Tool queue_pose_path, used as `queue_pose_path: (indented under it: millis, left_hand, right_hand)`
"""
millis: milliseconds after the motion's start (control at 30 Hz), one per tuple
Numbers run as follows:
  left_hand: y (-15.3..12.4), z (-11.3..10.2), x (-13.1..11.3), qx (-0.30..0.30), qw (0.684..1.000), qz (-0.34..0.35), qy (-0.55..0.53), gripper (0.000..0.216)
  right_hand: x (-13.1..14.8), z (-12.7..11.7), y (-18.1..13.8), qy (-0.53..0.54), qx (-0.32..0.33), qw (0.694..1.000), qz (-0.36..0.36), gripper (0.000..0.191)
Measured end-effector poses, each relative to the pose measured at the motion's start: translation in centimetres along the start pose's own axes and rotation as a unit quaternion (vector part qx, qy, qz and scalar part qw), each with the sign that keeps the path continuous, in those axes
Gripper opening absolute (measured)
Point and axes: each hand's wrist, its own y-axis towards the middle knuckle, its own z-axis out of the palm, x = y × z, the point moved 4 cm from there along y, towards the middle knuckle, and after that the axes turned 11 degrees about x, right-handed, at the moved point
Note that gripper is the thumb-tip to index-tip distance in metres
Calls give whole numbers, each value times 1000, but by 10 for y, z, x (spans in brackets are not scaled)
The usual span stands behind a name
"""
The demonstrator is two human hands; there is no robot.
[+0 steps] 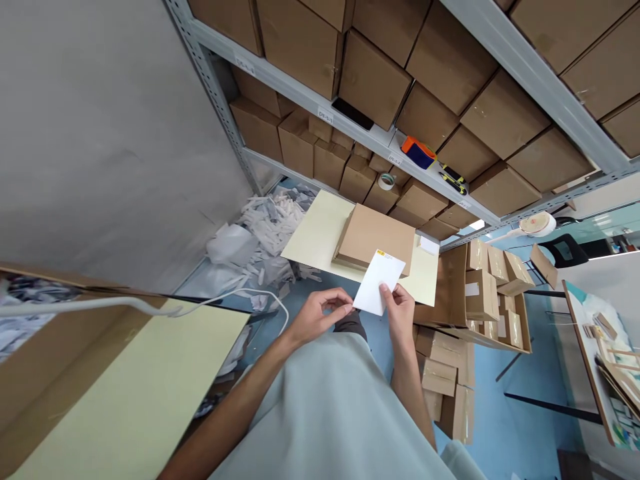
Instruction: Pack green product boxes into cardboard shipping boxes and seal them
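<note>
My right hand [399, 308] pinches a white label [379, 283] at its right edge, thumb on top. The label has a small yellow and dark print mark at its top edge and is held tilted in front of me. At its lower left corner, the thumb and forefinger of my left hand [323, 315] come together in a pinch. Just beyond the label, a stack of flat brown cardboard [383, 233] lies on a pale yellow board [313, 237]. A small stack of white labels [429, 245] lies at the right end of that board.
Metal shelves [310, 100] with brown boxes rise ahead, holding a tape roll [387, 181] and yellow-black cutters [453, 180]. Crumpled white paper [265, 233] heaps at left. A large carton [450, 287] with small boxes stands right. A white cable [240, 291] crosses left.
</note>
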Motion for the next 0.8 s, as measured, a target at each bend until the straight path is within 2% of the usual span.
queue_pose_path:
  millis: [133,300,433,533,667,800]
  left_hand:
    - [0,1,-1,-4,1000,0,21,25]
    - [1,8,0,21,1000,11,12,22]
    - [2,13,2,23,999,21,-7,22]
    - [3,12,5,-5,1000,22,7,20]
    - [3,11,7,-15,998,32,59,19]
    - [1,17,3,-1,994,46,104,19]
  right_hand:
    - [-3,-4,-1,-3,-3,1000,-5,52]
    - [-18,-1,4,-23,16,1000,8,54]
    - [-27,9,0,-181,61,981,39,51]
    - [-18,13,-14,-266,93,959,11,39]
    - [10,13,-39,-203,136,967,-76,26]
    - [24,14,-51,-206,138,963,-106,13]
